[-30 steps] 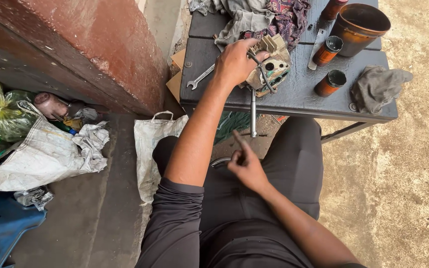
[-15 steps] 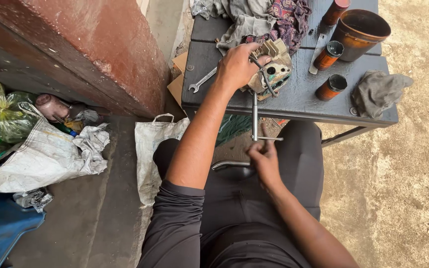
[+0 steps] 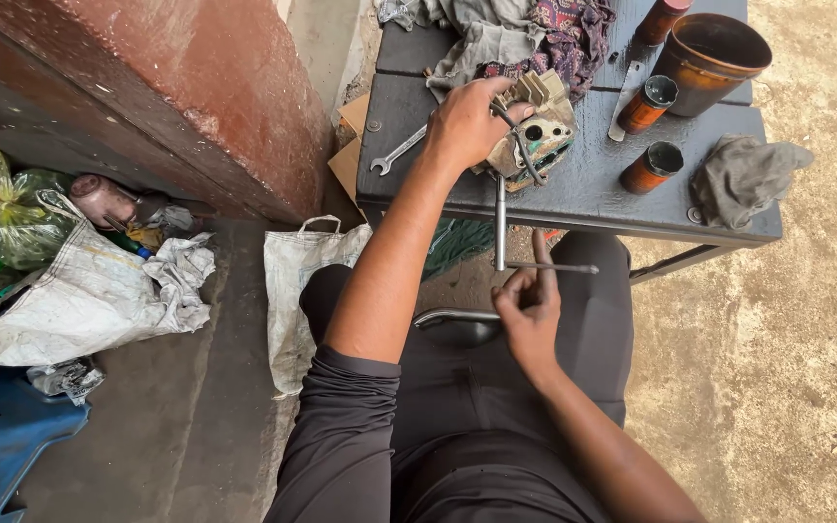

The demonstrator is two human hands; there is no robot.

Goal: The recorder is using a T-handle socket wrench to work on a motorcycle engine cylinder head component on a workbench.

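From the head view, looking down: the metal engine part (image 3: 535, 136) sits near the front edge of the dark table (image 3: 593, 194), and everything else arranges itself around it. The left hand (image 3: 467, 126) is clamped over the part's left side, fingers curled on top, pinning it down. A T-handle wrench (image 3: 502, 232) runs from the part's front face out over the table edge; the right hand (image 3: 530, 310) pinches its crossbar just below that edge, fingers closed around the thin rod.

The part looks like cast metal: heavy, rigid, probably greasy, so I would grip it across its blocky body, not by the fins. The wrench is stiff steel, best held at the crossbar.

Left of the part lies a spanner (image 3: 397, 152); right of it stand two small rusty cans (image 3: 649, 136) and a grey rag (image 3: 743, 179); behind it, crumpled cloths (image 3: 525, 34).
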